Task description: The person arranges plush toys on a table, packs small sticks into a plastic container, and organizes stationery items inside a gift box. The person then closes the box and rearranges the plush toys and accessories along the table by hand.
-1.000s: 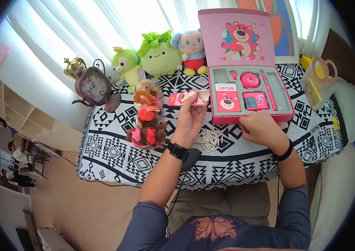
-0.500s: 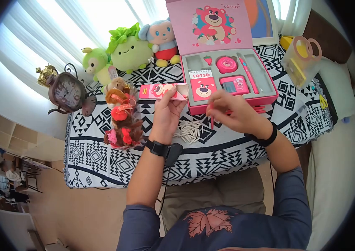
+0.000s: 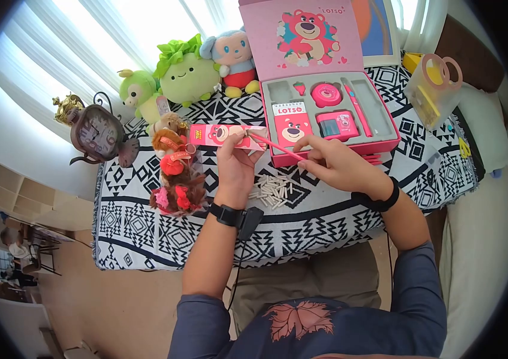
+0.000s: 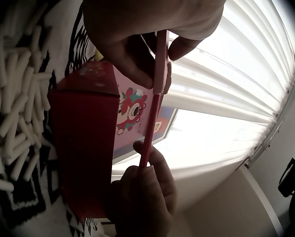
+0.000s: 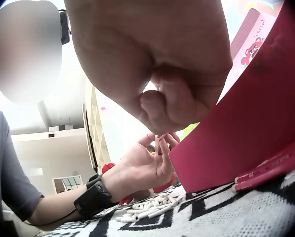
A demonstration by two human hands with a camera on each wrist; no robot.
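Note:
My left hand grips a small pink bear-print carton just above the table, its open end facing right. My right hand pinches a thin pink pencil, whose tip sits at the carton's open end. In the left wrist view the pencil runs along the carton, with right-hand fingers at the top and my left hand below. The right wrist view shows my right hand close up and my left hand beyond it.
An open pink gift box with stationery stands behind my hands, more pink pencils at its front. A pile of white sticks lies on the patterned cloth. Plush toys, a clock, a bagged doll and a clear container surround them.
My right hand lifted a pink pencil from in front of the gift box and swung it left until its tip reached the carton's open end. The left hand kept holding the carton.

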